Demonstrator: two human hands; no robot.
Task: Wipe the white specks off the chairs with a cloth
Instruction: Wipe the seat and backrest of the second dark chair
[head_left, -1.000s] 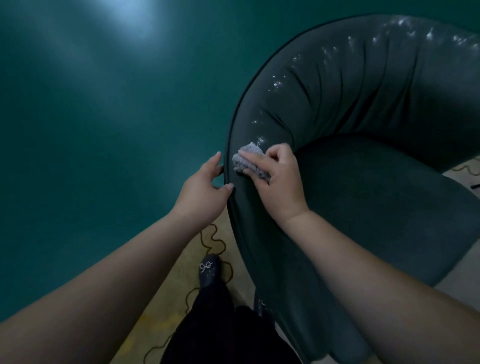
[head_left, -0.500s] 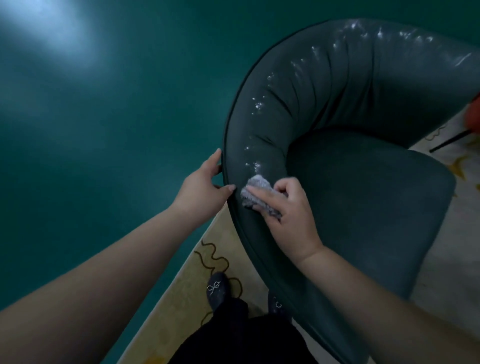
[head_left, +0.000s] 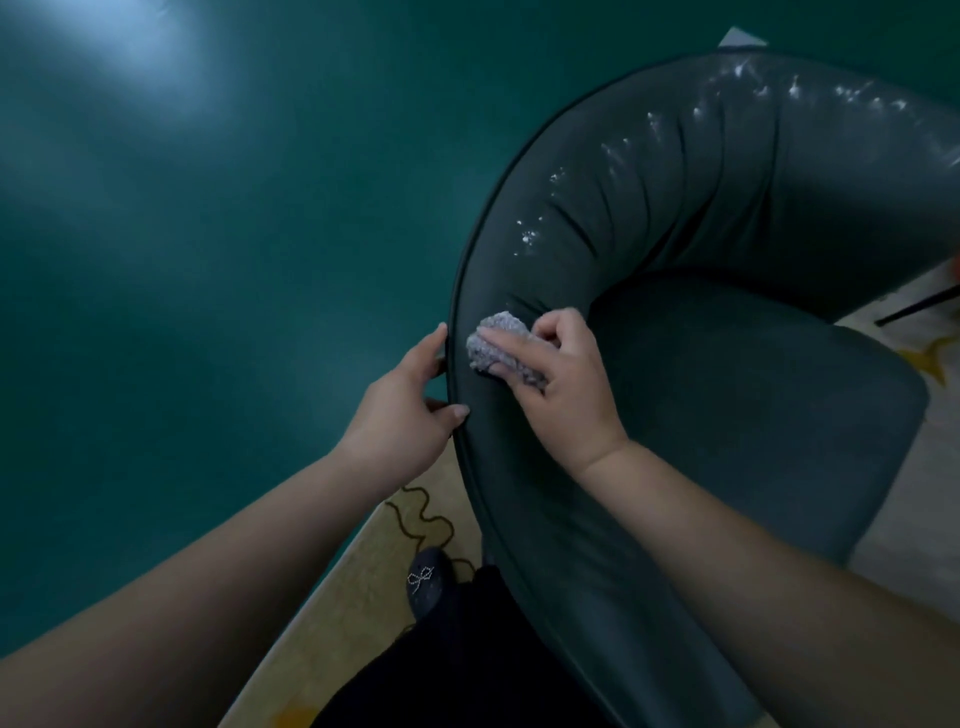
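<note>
A dark green padded chair (head_left: 727, 395) with a curved, pleated backrest fills the right side of the head view. White specks (head_left: 527, 236) dot the top of the backrest, trailing up and to the right along the curve. My right hand (head_left: 561, 384) grips a bunched grey cloth (head_left: 501, 345) and presses it on the backrest's lower left part. My left hand (head_left: 410, 410) holds the backrest's outer piped edge, thumb on the padding and fingers round the back.
A dark teal wall (head_left: 208, 260) lies to the left, close behind the chair. Below is a yellowish rug (head_left: 374, 571) with dark squiggly lines, and my dark shoe (head_left: 428, 577) stands by the chair's base. A thin dark rod (head_left: 919, 306) shows at the right edge.
My right hand slid the cloth down the backrest, then back up a little. The specks beside the cloth are no longer visible. My left hand kept its hold on the edge.
</note>
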